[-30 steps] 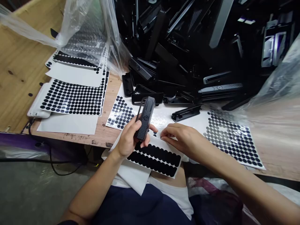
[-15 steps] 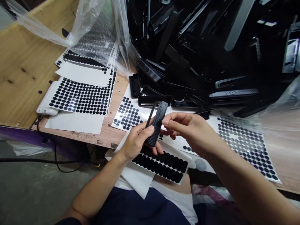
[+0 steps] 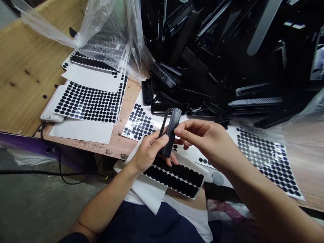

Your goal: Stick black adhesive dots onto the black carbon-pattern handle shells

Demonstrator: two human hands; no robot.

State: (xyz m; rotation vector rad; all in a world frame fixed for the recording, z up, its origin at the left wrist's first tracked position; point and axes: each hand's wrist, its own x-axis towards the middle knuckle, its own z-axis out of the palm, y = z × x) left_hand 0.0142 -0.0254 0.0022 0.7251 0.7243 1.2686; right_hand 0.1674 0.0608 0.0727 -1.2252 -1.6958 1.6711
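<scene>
In my left hand is a narrow black plastic piece with a carbon-fibre pattern, tilted upward, a thin frame-like strip along its left side. My left thumb lies across its lower part and the other fingers go behind it. My right hand meets the piece's right edge with thumb and forefinger pinched together; whatever lies between these fingertips is too small to make out. Under both hands, on my lap, rests a sheet of large black round stickers on white backing.
Black plastic parts are heaped at the back. Dotted sticker sheets lie at left, in the middle and at right. Clear plastic bag film hangs over the left sheets. A white device with a cable sits beside the wooden board.
The view has shifted slightly. Both hands keep nearly the same pose at the black plastic piece, with the right fingertips still at its edge.
</scene>
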